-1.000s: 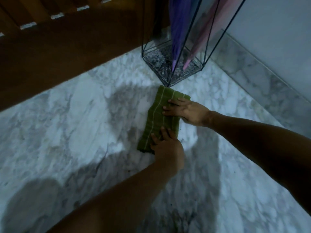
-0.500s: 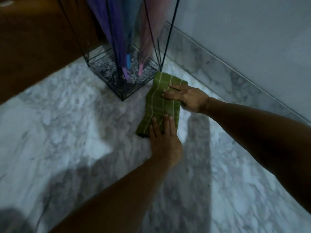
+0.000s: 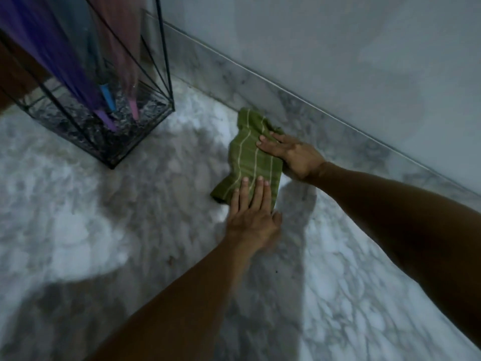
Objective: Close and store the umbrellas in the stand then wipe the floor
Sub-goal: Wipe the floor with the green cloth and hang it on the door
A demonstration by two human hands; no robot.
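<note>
A green cloth [image 3: 248,155] with pale stripes lies on the marble floor [image 3: 104,230] close to the skirting. My left hand [image 3: 251,214] presses flat on its near end, fingers together. My right hand [image 3: 291,155] presses flat on its right side near the far end. The far end of the cloth is bunched up. A black wire umbrella stand [image 3: 145,121] stands at the upper left. Inside it are closed umbrellas, tips down: a purple umbrella [image 3: 52,61], a blue umbrella [image 3: 108,96] and a pink umbrella [image 3: 125,56].
A marble skirting [image 3: 325,126] runs diagonally along the grey wall [image 3: 338,48] right behind the cloth. Brown wood [image 3: 10,74] shows at the far left behind the stand. My shadow darkens the floor at the lower left.
Both hands have slid the cloth to the right, away from the stand's corner and up to the skirting. Its far end has crumpled. The view has swung right.
</note>
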